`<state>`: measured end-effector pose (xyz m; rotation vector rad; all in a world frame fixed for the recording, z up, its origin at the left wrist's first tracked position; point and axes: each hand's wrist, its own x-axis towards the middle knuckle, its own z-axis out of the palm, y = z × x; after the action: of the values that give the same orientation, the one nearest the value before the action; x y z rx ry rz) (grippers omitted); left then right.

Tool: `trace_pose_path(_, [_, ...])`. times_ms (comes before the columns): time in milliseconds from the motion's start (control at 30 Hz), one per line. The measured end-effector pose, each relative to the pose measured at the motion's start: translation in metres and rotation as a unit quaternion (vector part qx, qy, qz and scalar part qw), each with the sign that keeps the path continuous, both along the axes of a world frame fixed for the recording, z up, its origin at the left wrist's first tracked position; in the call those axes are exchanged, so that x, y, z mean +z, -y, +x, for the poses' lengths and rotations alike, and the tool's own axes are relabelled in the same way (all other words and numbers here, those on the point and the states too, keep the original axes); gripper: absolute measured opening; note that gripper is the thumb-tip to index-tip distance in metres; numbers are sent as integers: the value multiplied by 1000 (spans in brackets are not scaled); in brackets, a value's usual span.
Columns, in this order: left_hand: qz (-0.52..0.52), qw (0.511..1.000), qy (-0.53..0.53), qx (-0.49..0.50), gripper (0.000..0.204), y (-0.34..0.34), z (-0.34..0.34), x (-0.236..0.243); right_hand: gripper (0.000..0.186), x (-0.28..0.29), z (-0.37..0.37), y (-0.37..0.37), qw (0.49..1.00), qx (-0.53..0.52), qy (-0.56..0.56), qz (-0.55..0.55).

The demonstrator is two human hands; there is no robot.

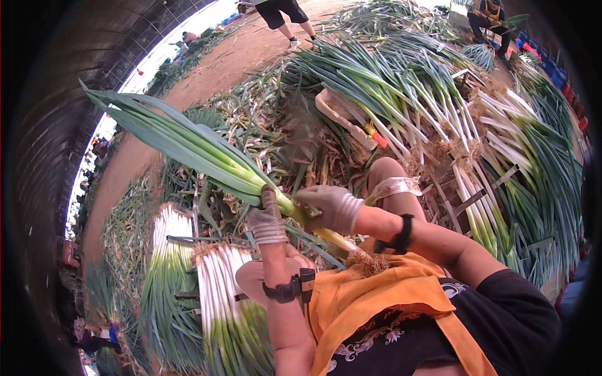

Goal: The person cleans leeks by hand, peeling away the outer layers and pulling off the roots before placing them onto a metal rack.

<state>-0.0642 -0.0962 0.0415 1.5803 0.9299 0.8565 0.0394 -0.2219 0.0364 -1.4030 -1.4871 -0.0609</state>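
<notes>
A single large green onion (229,164) lies slantwise across my lap. Its broad green leaves fan out to the upper left, and its pale root end with stringy roots (374,263) rests against my orange apron (376,291). My gloved left hand (268,219) is wrapped round the stalk just below the leaves. Farther down the same stalk, my gloved right hand (331,208) closes over it with curled fingers. The right hand partly hides the stalk.
Green onions in bundles (229,282) are piled at lower left; more bundles (483,207) stand on metal racks at right. Stripped leaves (251,119) litter the ground ahead. A pale crate-like piece (338,116) sits beyond my knee. One person (282,14) stands ahead; another (492,22) sits far right.
</notes>
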Motion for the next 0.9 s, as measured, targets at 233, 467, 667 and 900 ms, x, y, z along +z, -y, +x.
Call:
trace_pose_path(233, [-93,989,114,-15,49,1,-8,-10,6,-25,-23,56,935,43,267,-230])
trace_pose_path(467, [-260,896,331,-141,36,13,-11,-10,10,2,14,32,872,236,-375,-206])
trace_pose_path(667, [-152,928,331,-76,38,-38,-52,58,17,-86,10,31,897,234,50,-372])
trace_pose_path(900, [-91,915,374,-118,39,-83,-106,98,45,-114,37,12,754,86,147,-634])
